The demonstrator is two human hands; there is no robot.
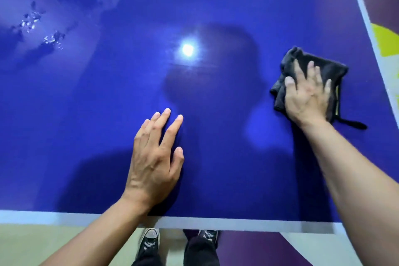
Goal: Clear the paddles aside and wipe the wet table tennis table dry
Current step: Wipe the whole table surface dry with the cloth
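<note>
The blue table tennis table (97,114) fills the view, its white edge line along the near and right sides. My right hand (307,95) presses flat, fingers spread, on a crumpled black cloth (330,69) near the table's right edge. My left hand (155,157) rests flat on the bare surface near the front edge, fingers straight. Water puddles (41,30) glisten at the far left. No paddles are in view.
A bright lamp reflection (187,49) and my shadow lie on the middle of the table. Below the near edge are my black sneakers (150,242) on a floor of beige, purple and yellow patches.
</note>
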